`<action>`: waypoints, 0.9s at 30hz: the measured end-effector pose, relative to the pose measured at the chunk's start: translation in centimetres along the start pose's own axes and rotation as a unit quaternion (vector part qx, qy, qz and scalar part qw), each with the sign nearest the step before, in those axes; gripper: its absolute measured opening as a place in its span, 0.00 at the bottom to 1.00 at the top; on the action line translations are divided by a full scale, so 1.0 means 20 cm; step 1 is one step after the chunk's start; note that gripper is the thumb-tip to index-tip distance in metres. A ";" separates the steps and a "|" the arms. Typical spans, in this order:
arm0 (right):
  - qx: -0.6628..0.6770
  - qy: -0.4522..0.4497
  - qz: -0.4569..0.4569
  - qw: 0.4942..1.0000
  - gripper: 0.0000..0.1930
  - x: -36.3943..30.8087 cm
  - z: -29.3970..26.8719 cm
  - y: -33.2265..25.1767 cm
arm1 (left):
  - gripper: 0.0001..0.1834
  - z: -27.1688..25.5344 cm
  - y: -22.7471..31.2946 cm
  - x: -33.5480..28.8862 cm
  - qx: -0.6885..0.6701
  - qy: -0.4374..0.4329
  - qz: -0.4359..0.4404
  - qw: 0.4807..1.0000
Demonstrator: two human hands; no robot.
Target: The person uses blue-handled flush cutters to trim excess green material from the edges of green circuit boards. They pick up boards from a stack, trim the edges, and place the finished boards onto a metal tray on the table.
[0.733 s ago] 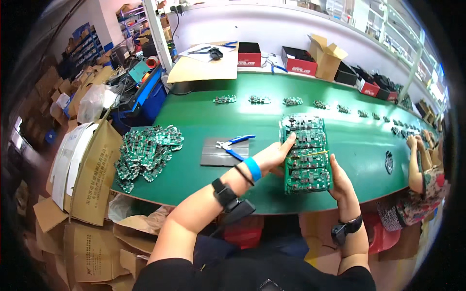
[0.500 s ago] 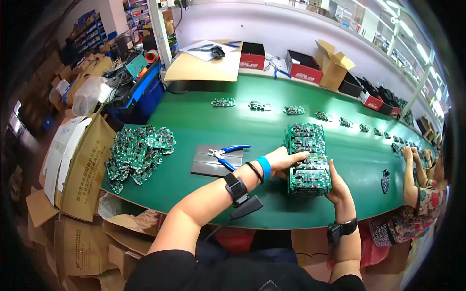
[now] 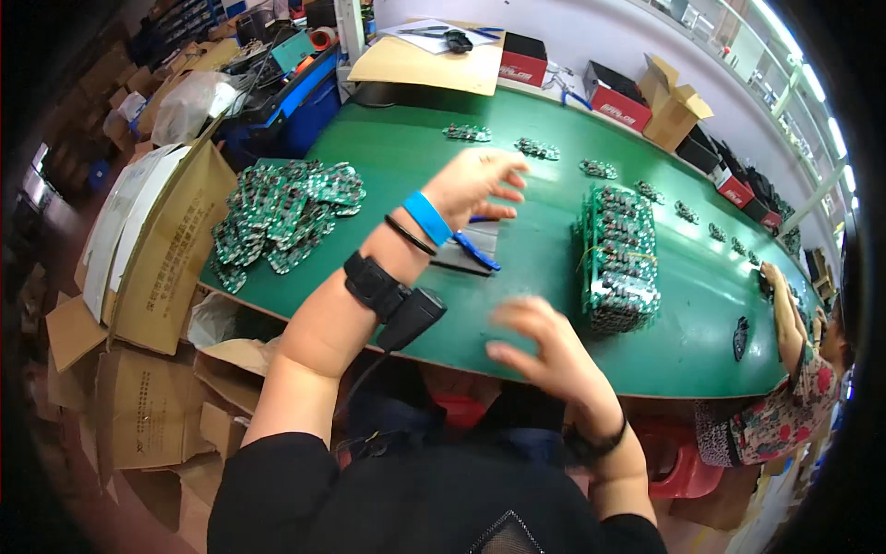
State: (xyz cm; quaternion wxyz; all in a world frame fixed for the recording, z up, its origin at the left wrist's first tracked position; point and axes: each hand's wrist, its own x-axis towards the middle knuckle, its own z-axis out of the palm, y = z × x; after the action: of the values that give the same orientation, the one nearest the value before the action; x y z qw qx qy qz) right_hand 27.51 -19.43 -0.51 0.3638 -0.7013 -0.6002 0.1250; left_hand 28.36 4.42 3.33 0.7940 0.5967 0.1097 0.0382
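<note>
My left hand (image 3: 475, 189) hangs above the green table, fingers loosely curled and apart, with nothing in it. Partly hidden beneath it are blue-handled cutters (image 3: 478, 251) on a dark grey plate (image 3: 461, 269). Blurred by motion, my right hand (image 3: 544, 351) is over the table's near edge, thumb and fingers apart and holding nothing. To its right stands a block of stacked green circuit boards (image 3: 626, 254), touched by neither hand. A thin yellowish band runs across the block. Beyond my left hand, single circuit boards (image 3: 537, 149) lie in a row.
A heap of circuit boards (image 3: 286, 217) lies on the left, beside a cardboard box (image 3: 175, 268). Red and black boxes (image 3: 616, 97) line the back wall. At the right, another person's arm (image 3: 784, 309) reaches over the table (image 3: 406, 314); a dark part (image 3: 740, 338) lies nearby.
Both hands have let go of the circuit board block, which now stands on the table. My left hand has moved up and left, my right hand left. The view has shifted.
</note>
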 end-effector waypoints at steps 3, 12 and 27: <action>-0.233 0.114 0.038 0.965 0.31 0.31 0.16 0.15 | 0.15 -0.11 0.10 -0.16 -0.009 0.033 0.041 0.999; -0.332 0.074 0.098 0.935 0.27 0.60 0.25 0.40 | 0.12 -0.25 0.11 -0.37 0.036 0.069 0.026 0.997; 0.727 0.249 0.189 0.612 0.28 -0.01 0.32 0.21 | 0.34 0.25 -0.26 0.33 0.327 -0.082 0.141 0.931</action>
State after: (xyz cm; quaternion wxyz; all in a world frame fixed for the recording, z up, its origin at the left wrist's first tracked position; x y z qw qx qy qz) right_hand 26.74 -17.49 -7.84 0.8580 -0.3090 -0.0535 0.4068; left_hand 35.60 -0.56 -1.26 0.5477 0.8336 -0.0346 0.0627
